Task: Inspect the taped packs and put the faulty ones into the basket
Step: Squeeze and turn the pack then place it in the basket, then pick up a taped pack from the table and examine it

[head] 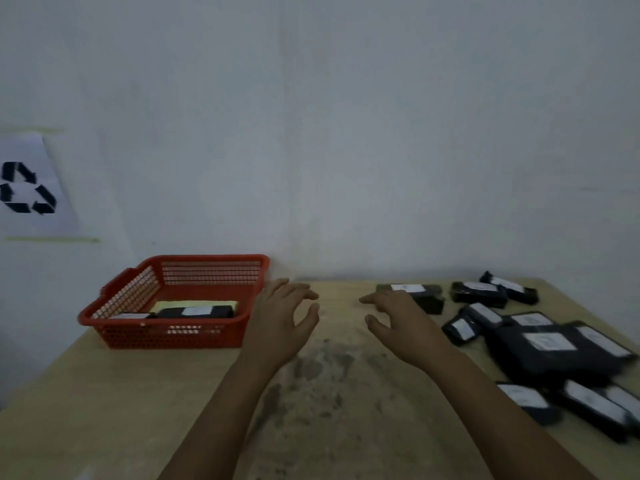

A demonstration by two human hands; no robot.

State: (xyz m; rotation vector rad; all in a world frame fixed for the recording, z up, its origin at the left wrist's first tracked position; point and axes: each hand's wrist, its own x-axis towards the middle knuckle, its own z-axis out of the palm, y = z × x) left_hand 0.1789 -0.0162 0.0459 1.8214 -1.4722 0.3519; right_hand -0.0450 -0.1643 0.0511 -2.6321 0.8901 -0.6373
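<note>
Stained wooden table [332,393]: red basket [173,336] left, black packs [550,348] right.

sign [27,188]: cut off by the left edge
labels [549,341]: print too blurred to read
packs [595,407]: lower ones cut by the right edge
basket pack [130,316]: mostly hidden behind the basket [166,336] wall
right hand [405,323]: covers part of one pack [420,294]

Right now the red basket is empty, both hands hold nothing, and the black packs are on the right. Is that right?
Not quite. The head view shows the red basket already has a black pack inside. Both hands, left and right, hold nothing, and the other packs lie on the right.
</note>
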